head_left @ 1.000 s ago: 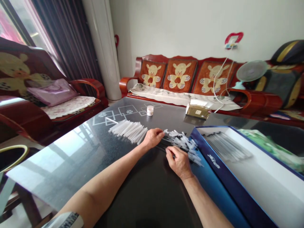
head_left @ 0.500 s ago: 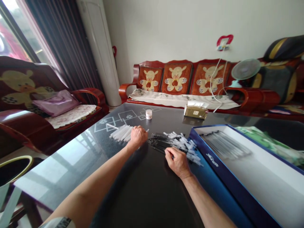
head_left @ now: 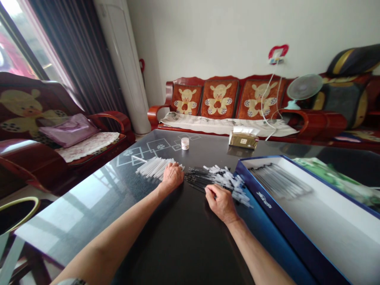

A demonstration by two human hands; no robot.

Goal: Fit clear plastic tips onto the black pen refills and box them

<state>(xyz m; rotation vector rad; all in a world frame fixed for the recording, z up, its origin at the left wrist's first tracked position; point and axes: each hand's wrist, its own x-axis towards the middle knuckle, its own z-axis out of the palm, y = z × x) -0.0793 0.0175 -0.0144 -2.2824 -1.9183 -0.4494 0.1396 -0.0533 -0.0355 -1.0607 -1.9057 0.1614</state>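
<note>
My left hand [head_left: 173, 175] rests at the right end of a pile of thin white plastic tubes [head_left: 151, 168], its fingers curled down. Whatever is under those fingers is hidden. Closed in a pinch, my right hand [head_left: 219, 202] is just above the table beside a bunch of thin black rods [head_left: 197, 178] with frosted white sleeves [head_left: 237, 185] on their right ends. I cannot make out what its fingers hold. Both piles lie on the dark glossy table [head_left: 178, 237].
To the right stands an open blue box [head_left: 264, 206] with several sleeved rods [head_left: 282, 180] inside. A green-and-white plastic bag [head_left: 335, 174] lies behind it. Farther back are a small white round container [head_left: 185, 143] and a tissue pack [head_left: 243, 138]. Wooden sofas [head_left: 192, 97] stand beyond the table.
My left hand has turned slightly, its fingers lower by the tube pile; a white tip that stuck out past them shows less. My right hand stays almost still.
</note>
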